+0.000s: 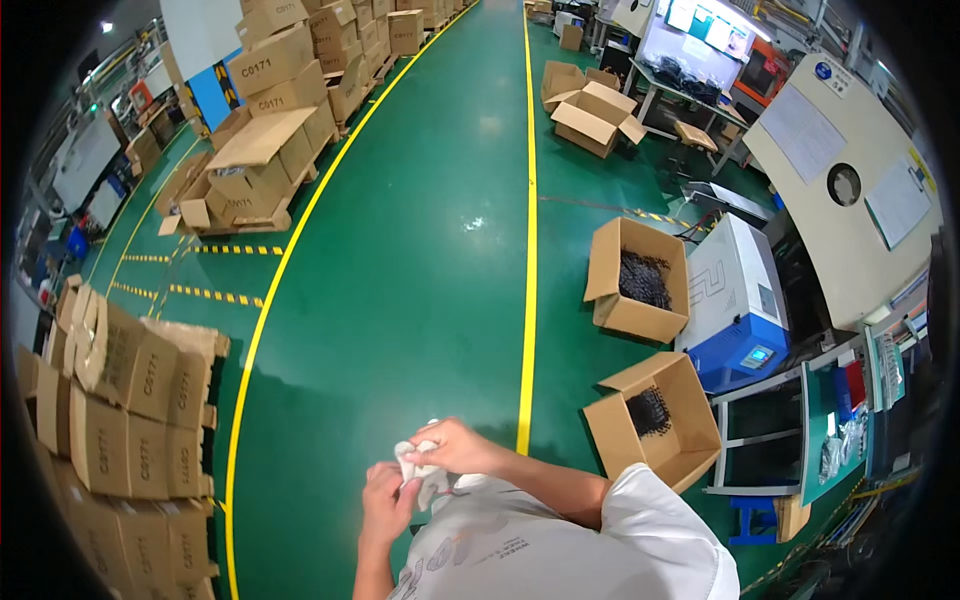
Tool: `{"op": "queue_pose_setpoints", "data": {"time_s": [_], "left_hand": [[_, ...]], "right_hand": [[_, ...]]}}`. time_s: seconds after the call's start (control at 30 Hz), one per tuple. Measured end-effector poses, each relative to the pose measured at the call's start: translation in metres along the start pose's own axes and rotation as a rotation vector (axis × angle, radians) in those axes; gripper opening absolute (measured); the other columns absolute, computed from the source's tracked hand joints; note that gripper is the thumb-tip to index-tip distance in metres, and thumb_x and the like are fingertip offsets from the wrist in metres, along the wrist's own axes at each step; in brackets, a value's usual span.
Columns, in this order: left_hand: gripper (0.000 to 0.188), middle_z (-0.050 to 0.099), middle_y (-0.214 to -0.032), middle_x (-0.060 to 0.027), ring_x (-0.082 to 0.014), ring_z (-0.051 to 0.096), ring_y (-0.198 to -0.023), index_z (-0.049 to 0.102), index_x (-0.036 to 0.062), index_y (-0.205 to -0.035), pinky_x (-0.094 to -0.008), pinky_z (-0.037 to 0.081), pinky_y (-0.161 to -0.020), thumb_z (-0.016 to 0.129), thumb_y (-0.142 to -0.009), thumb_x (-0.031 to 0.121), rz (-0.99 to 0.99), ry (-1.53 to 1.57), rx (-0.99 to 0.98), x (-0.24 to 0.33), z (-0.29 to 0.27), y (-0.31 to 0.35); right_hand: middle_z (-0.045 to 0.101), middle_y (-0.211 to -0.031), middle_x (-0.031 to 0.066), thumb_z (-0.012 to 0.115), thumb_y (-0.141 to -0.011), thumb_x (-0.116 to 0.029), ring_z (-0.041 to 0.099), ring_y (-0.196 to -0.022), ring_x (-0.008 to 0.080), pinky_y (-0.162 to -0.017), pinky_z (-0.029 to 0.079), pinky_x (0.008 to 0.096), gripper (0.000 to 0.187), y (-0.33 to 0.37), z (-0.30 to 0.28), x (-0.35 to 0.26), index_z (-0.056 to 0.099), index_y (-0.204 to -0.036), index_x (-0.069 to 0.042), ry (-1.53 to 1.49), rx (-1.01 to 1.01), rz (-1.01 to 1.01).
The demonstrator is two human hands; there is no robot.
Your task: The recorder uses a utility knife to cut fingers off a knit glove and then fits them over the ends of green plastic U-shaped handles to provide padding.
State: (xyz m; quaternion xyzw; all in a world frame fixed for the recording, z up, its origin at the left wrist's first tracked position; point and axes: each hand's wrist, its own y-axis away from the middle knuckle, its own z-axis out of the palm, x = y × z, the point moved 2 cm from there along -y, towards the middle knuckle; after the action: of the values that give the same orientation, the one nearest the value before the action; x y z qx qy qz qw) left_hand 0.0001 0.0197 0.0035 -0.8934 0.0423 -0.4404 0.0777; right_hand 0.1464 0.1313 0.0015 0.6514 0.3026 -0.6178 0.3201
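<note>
Both my hands are close together in front of my body, low in the middle of the view. Between them is a bunched white cloth item (429, 484) that looks like a glove; its full shape is hidden by my fingers. My left hand (386, 503) is upright and closed, pinching the near left part of the cloth between thumb and fingers. From the right, my right hand (452, 448) reaches across and grips the upper part. A portion of the cloth hangs below my right hand, against my white shirt.
A green floor (420, 220) runs ahead between yellow lines. Stacked cardboard boxes (125, 445) stand on pallets at left. On the right are two open boxes with black parts (645, 280) (648, 411), a blue-white machine (728, 300) and a workbench (835, 475).
</note>
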Motion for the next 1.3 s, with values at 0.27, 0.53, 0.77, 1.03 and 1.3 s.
{"op": "queue_pose_setpoints", "data": {"time_s": [0.27, 0.53, 0.77, 1.03, 1.3], "left_hand": [[0.029, 0.055, -0.066, -0.0059, -0.0151, 0.048, -0.061, 0.058, -0.0032, -0.07, -0.0294, 0.038, -0.054, 0.062, -0.088, 0.02, -0.209, 0.193, 0.31, -0.137, -0.133, -0.111], [0.026, 0.064, -0.087, -0.007, -0.0144, 0.06, -0.077, 0.06, 0.0, -0.091, -0.0292, 0.048, -0.07, 0.064, -0.09, 0.026, -0.526, 1.12, 0.64, -0.241, -0.212, -0.234], [0.028, 0.064, -0.092, -0.0061, -0.0147, 0.061, -0.083, 0.06, -0.0011, -0.102, -0.0298, 0.049, -0.075, 0.062, -0.09, 0.024, -0.457, 1.022, 0.293, -0.367, -0.327, -0.328], [0.015, 0.052, -0.061, -0.0084, -0.0107, 0.046, -0.056, 0.064, -0.0012, -0.089, -0.0298, 0.039, -0.051, 0.056, -0.086, 0.011, -0.466, 0.427, 0.145, -0.456, -0.421, -0.43], [0.012, 0.059, -0.067, -0.0145, -0.0195, 0.055, -0.058, 0.065, -0.0001, -0.092, -0.031, 0.046, -0.056, 0.058, -0.085, 0.007, -0.437, 0.194, 0.328, -0.557, -0.584, -0.533]], "right_hand": [[0.066, -0.086, 0.0122, 0.066, -0.086, -0.019, 0.062, -0.077, 0.0205, -0.069, 0.048, 0.0331, 0.021, -0.257, 0.006, -0.056, 0.069, -0.096, 0.0, 0.08, -0.273, -0.043], [0.068, -0.093, 0.0121, 0.064, -0.086, -0.02, 0.063, -0.086, 0.0281, -0.078, 0.05, 0.0348, 0.035, -0.44, 0.026, -0.03, 0.061, -0.117, -0.006, 0.05, -0.163, -0.044], [0.069, -0.103, 0.0104, 0.062, -0.089, -0.023, 0.064, -0.092, 0.0167, -0.081, 0.049, 0.0306, 0.033, -0.571, 0.03, -0.05, 0.062, -0.117, -0.005, 0.044, 0.063, 0.02], [0.068, -0.095, 0.0053, 0.067, -0.084, -0.015, 0.061, -0.08, 0.0108, -0.071, 0.051, 0.0272, 0.035, -0.728, 0.035, -0.03, 0.063, -0.116, -0.003, 0.025, 0.017, 0.47], [0.061, -0.094, 0.0004, 0.069, -0.081, -0.011, 0.056, -0.083, 0.0093, -0.07, 0.049, 0.0243, 0.032, -0.996, 0.048, -0.029, 0.062, -0.11, -0.001, -0.074, -0.284, 0.349]]}}
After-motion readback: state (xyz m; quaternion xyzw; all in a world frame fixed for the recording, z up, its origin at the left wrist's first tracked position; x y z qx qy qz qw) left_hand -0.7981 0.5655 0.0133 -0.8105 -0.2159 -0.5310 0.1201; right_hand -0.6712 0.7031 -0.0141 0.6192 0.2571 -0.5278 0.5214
